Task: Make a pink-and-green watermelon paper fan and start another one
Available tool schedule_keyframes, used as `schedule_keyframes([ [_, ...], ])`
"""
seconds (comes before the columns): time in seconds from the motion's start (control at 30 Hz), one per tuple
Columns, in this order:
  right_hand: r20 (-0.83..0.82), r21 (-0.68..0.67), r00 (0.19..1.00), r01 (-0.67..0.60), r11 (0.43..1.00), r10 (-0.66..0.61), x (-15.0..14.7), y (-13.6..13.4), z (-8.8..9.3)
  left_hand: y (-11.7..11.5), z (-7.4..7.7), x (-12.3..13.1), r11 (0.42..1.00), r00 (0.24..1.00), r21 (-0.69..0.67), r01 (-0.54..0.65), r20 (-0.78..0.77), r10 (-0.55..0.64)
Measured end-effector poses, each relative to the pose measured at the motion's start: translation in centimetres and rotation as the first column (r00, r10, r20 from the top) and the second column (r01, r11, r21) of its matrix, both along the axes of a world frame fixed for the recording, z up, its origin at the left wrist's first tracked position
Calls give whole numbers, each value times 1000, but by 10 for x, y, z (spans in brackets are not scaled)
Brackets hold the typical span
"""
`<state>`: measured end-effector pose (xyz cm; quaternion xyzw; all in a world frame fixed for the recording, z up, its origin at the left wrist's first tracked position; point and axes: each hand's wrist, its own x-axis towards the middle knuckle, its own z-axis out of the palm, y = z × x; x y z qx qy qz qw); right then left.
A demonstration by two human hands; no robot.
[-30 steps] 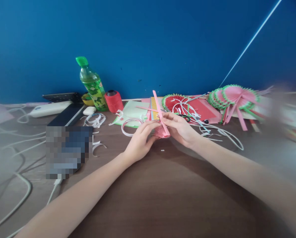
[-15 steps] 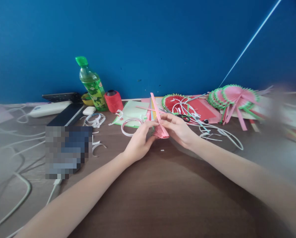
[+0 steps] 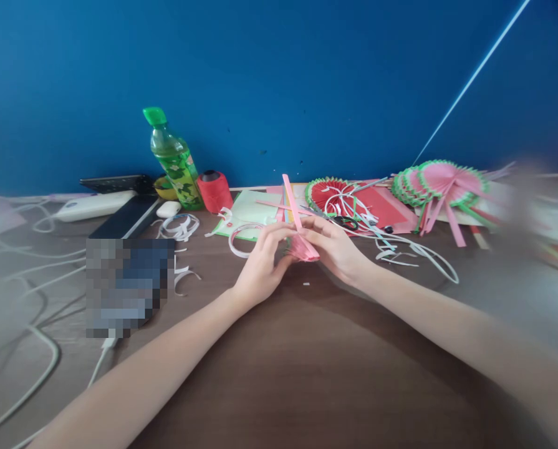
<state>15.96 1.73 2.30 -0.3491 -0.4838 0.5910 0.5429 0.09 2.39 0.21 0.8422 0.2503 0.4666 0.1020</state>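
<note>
Between my two hands is a pink folded paper fan (image 3: pixel 305 251), pleated, with a bit of green at its left side. A long flat pink strip (image 3: pixel 292 201) rises from it, leaning to the upper left. My left hand (image 3: pixel 267 259) is closed on the fan's left side, thumb below and fingers above. My right hand (image 3: pixel 337 246) pinches the right side where the strip meets the pleats. Fingers partly hide the fan's far portion.
Finished pink and green paper fans (image 3: pixel 451 184) lie at the right back. A red pleated fan (image 3: pixel 329 194), coloured paper and scissors (image 3: pixel 346 222) lie behind my hands. At left are a green bottle (image 3: pixel 173 162), red thread spool (image 3: pixel 214 192), blurred-out phone (image 3: pixel 129 287) and cables.
My left fingers have lifted and spread a little over the top of the fan. The strip and my right hand have hardly moved.
</note>
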Motion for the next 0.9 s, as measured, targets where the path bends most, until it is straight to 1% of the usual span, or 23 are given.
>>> schedule_keyframes([
  [0.33,87,70,996,10,998,-16,4,2,-7,1,-1,-1,999,1000,-30,26,17,-25],
  [0.5,64,79,998,14,997,-19,3,2,-7,2,-2,0,999,999,-22,37,14,-36],
  [0.67,-4,55,1000,27,998,-27,-1,1,-6,3,-2,0,1000,999,2,28,22,-28],
  [0.77,-66,-14,996,52,999,-53,-2,-1,-7,3,-1,0,1000,1000,19,8,17,-9],
  [0.83,-105,-72,993,51,996,-59,-2,-2,-8,2,-1,0,1000,1000,24,-1,8,1],
  [0.9,-129,-99,990,42,994,-55,-3,-2,-9,1,0,1,1000,1000,23,-10,1,10],
])
